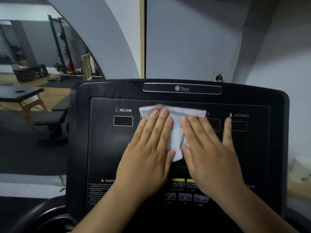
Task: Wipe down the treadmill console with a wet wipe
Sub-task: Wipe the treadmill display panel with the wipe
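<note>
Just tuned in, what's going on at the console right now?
A person presses a white wet wipe flat against the treadmill console with both the left hand and the right hand, fingers straight. The wipe sits mid-panel, between the INCLINE label and the DISTANCE label. The buttons lower down are partly hidden by the hands.

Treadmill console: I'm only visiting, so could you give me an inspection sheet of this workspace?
Surface: black treadmill console, its displays dark.
Job's things: white wet wipe spread on the upper middle of the panel.
Clutter: nothing seen.
Hands: left hand and right hand lie flat, straight fingers pressing the wet wipe.
Cables: nothing seen.
Surroundings: massage table, weight bench and rack at left; grey wall behind.
</note>
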### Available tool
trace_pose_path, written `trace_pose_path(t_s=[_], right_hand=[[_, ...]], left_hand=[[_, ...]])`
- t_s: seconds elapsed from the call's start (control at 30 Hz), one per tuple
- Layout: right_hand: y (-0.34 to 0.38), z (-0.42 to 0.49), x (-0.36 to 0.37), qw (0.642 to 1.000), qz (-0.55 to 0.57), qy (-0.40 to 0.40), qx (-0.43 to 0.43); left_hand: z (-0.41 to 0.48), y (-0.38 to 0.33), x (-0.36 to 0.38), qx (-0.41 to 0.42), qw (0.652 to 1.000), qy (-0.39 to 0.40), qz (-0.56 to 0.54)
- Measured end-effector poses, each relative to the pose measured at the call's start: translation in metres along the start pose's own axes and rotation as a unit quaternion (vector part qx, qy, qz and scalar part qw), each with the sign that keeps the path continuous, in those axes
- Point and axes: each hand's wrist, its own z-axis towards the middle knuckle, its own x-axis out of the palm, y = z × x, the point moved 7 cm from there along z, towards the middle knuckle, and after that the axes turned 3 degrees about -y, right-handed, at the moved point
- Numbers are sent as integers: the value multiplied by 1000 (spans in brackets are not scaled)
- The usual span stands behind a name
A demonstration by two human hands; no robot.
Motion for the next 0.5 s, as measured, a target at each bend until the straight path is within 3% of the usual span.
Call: trace_pose_path(t_s=[0.27, 0.5], right_hand=[[9, 35, -6, 1000, 3, 8, 6], [23, 13, -1, 1000, 16, 9, -4]], left_hand=[[31, 10, -10, -23, 999, -20, 12], [-6, 18, -5, -24, 1000, -9, 8]])
